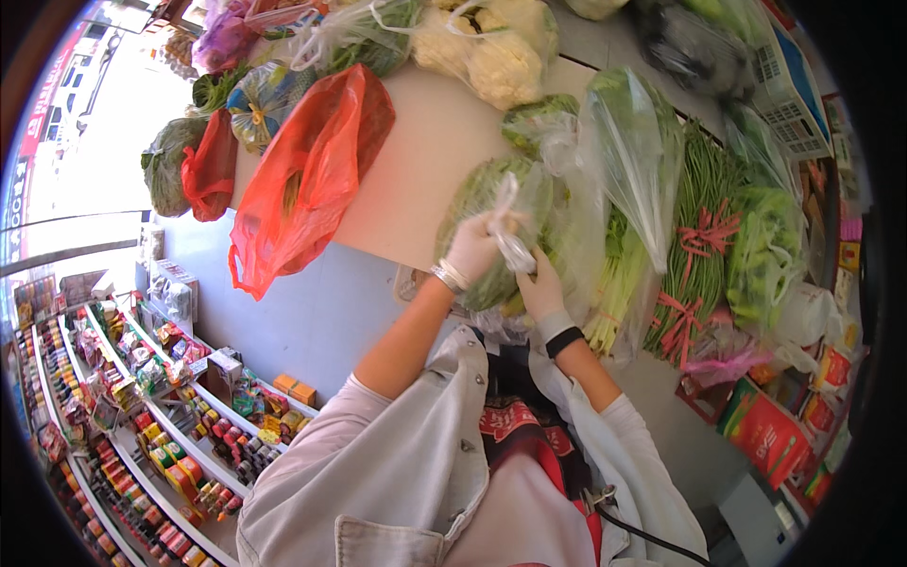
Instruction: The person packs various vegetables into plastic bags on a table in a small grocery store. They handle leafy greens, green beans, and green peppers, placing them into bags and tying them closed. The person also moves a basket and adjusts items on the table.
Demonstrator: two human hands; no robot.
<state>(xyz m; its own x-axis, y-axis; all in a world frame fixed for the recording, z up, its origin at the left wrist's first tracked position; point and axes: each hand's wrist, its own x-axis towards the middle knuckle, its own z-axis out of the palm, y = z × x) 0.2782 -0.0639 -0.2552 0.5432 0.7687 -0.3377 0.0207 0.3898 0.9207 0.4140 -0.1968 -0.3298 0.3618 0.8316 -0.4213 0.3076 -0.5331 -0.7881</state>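
My left hand, in a thin white glove, pinches the gathered neck of a clear plastic bag. My right hand, also gloved, grips the lower end of that same gathered plastic. Directly beneath both hands lies a bag of green vegetables, its lower part partly covered by my hands. To the right of my right hand are pale-stemmed leafy greens under clear plastic. A smaller bagged green vegetable sits just beyond the bag.
An orange-red plastic bag lies on the pale table at left. Bagged cauliflower stands at the far side. Long green beans tied with pink strips lie right, near a plastic crate. Shelves of packaged goods are at lower left.
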